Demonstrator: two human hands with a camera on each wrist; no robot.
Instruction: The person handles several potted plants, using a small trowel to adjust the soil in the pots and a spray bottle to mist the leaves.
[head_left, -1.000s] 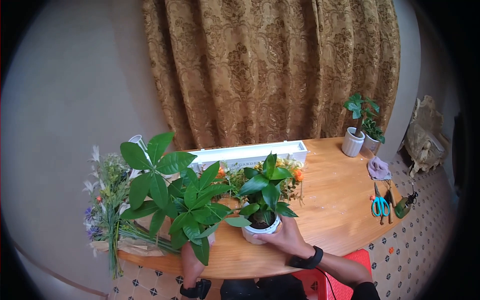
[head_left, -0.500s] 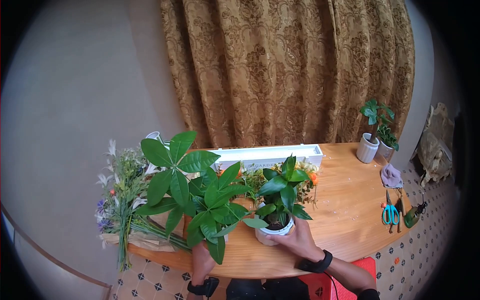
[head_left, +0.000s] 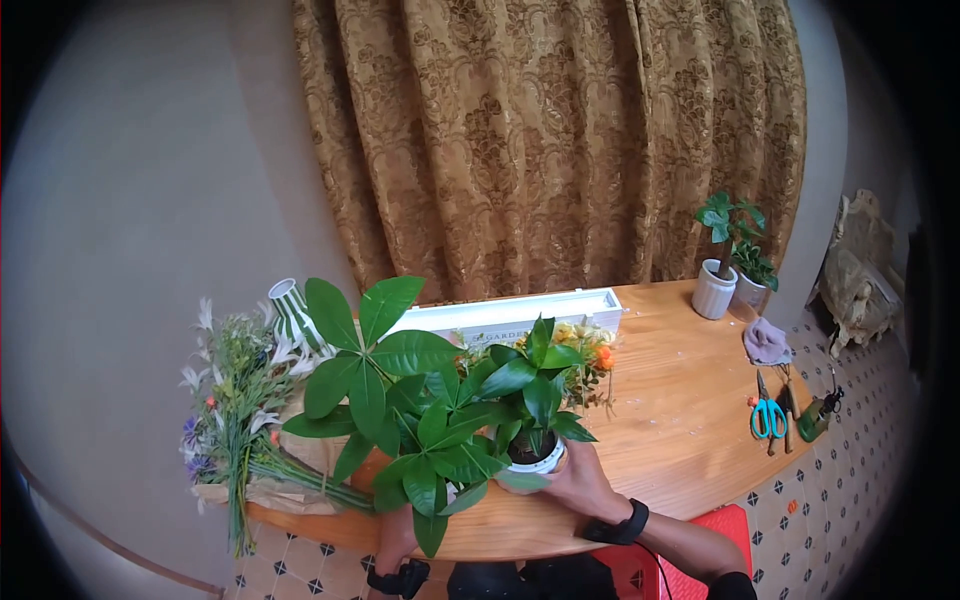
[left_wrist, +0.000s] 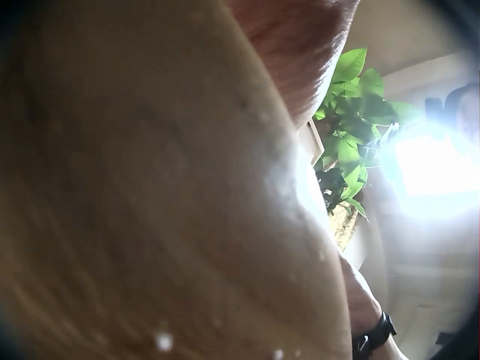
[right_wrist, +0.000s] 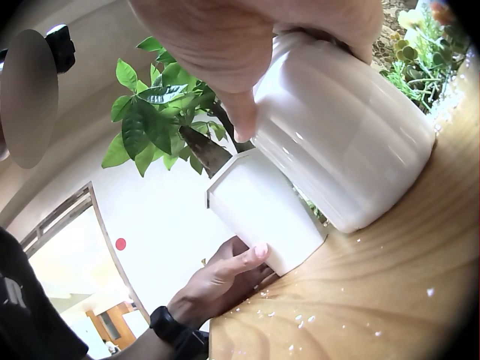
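In the head view, my left hand is low at the table's front edge, under the broad leaves of a money tree. The right wrist view shows it gripping the tree's square white flowerpot near the base, thumb on the side. My right hand holds a round white flowerpot by its upper part. A smaller leafy plant grows in dark soil there. Both pots stand upright side by side on the wooden table, and the money tree's leaves overlap the round pot's rim.
A white planter box lies along the back edge, with orange and yellow flowers before it. Cut flowers and a striped vase are at left. Two potted plants, a cloth, turquoise scissors and a spray bottle occupy the right.
My left hand has slid the money tree rightward, closer to the round pot, so its leaves now cover part of that plant. The striped vase shows more fully. My right hand keeps its hold.
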